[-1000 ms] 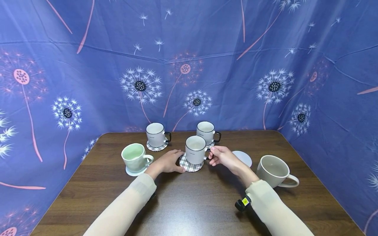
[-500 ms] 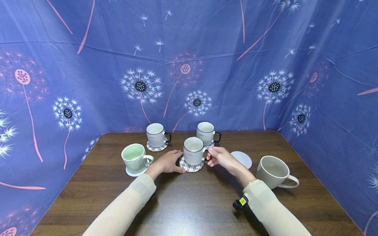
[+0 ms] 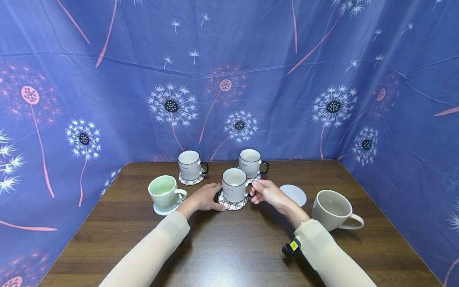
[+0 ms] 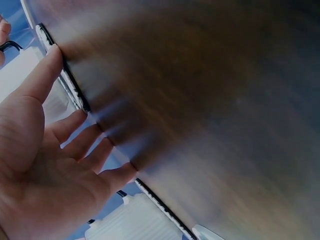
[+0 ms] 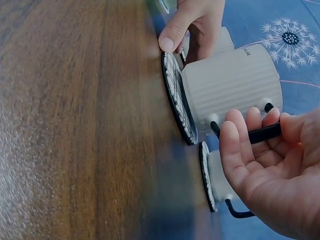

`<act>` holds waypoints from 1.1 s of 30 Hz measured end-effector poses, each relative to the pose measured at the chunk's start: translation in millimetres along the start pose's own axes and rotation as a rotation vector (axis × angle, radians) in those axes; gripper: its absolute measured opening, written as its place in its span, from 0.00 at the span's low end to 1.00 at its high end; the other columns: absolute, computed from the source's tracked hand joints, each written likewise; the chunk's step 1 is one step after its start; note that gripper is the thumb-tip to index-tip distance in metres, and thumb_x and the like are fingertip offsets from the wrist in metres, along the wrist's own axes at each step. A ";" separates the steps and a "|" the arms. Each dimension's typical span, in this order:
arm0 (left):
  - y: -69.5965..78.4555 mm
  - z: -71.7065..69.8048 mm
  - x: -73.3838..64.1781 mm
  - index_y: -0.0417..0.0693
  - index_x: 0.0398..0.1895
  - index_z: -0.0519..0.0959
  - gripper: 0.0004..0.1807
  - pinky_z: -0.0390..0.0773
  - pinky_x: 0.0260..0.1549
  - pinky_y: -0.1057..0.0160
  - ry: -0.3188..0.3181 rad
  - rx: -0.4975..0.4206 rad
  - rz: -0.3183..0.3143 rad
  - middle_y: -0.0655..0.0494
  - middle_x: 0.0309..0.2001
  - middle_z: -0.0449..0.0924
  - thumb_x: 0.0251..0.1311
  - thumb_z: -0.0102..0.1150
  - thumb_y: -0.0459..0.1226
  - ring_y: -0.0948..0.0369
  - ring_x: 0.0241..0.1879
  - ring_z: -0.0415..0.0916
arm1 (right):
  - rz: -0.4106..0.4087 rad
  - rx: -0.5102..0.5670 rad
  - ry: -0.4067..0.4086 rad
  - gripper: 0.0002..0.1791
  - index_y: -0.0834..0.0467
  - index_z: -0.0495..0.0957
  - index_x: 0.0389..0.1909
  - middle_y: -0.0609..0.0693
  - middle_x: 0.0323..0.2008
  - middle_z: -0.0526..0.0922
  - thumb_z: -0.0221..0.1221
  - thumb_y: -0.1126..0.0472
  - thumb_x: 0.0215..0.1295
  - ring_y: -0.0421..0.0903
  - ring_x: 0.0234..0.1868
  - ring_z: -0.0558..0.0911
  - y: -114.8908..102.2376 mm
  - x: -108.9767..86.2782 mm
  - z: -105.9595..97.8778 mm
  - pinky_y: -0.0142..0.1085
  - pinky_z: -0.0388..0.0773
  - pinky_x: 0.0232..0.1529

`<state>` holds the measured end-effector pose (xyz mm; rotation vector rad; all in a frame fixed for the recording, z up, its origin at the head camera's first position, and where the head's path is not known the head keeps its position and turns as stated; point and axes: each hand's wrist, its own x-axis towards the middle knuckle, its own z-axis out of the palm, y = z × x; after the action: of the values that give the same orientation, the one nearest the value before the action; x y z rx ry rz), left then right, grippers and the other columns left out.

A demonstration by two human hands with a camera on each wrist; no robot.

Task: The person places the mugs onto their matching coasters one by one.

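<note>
My right hand [image 3: 264, 192] grips the black handle [image 5: 265, 133] of a white ribbed mug [image 3: 234, 191] with a dark rim. The mug stands upright over a round checked coaster [image 3: 232, 205], its base right at the coaster's surface. On the coaster's left side, my left hand [image 3: 207, 197] rests on the table. Its thumb and index fingertip touch the coaster's edge in the left wrist view, and the other fingers [image 4: 120, 175] reach out fairly straight against the table. The right wrist view shows the left thumb [image 5: 172, 37] pressed on the coaster's edge.
Two matching mugs stand on checked coasters behind: one mug [image 3: 189, 165] at left, another mug [image 3: 250, 162] at right. A green mug [image 3: 163, 194] sits on a pale coaster at left. At right are a bare white coaster [image 3: 295, 195] and a large beige mug [image 3: 329, 211].
The right hand has brought the mug slightly left and down, so it sits closer over the middle of the checked coaster. My left hand has stayed at the coaster.
</note>
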<state>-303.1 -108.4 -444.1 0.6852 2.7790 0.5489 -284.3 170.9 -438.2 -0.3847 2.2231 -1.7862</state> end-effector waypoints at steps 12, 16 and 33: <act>-2.0 2.3 0.7 0.38 0.80 0.65 0.52 0.63 0.77 0.45 0.011 0.021 0.015 0.40 0.79 0.64 0.60 0.77 0.54 0.44 0.80 0.59 | -0.011 -0.003 -0.030 0.20 0.71 0.75 0.39 0.55 0.36 0.80 0.43 0.60 0.88 0.45 0.32 0.84 0.6 0.4 1.9 0.35 0.86 0.38; -1.5 1.7 -0.5 0.38 0.80 0.65 0.52 0.63 0.77 0.45 0.013 0.013 0.014 0.40 0.79 0.64 0.60 0.77 0.54 0.44 0.80 0.59 | -0.013 -0.007 -0.029 0.20 0.71 0.75 0.39 0.55 0.35 0.80 0.43 0.60 0.87 0.45 0.32 0.84 0.1 0.5 2.5 0.35 0.86 0.38; -2.5 2.1 -1.3 0.37 0.80 0.65 0.52 0.63 0.77 0.45 0.015 0.005 0.012 0.39 0.80 0.63 0.60 0.77 0.54 0.44 0.80 0.59 | -0.012 -0.021 -0.042 0.20 0.72 0.75 0.40 0.56 0.36 0.80 0.43 0.60 0.88 0.46 0.33 0.84 4.2 2.1 4.0 0.36 0.86 0.40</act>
<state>-302.3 -110.5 -446.9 0.7022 2.7927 0.5518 -285.0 167.4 -443.3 -0.4365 2.2175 -1.7457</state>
